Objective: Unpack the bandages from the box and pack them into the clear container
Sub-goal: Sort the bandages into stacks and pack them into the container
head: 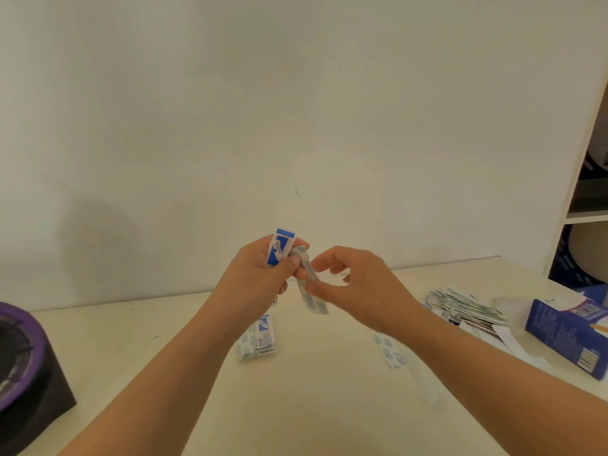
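Where bandages (467, 311) litter the cream table (296, 406) — a white wall (230, 110) rises behind.

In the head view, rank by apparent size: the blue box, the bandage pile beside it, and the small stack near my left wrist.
1. blue box, largest even though the frame edge cuts it off.
2. bandage pile, somewhat smaller.
3. small stack, clearly smallest.

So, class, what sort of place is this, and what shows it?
Probably a room at home or a small office: a plain cream table against a bare wall, an open white shelving unit, and loose wrapped bandages beside a blue bandage box.
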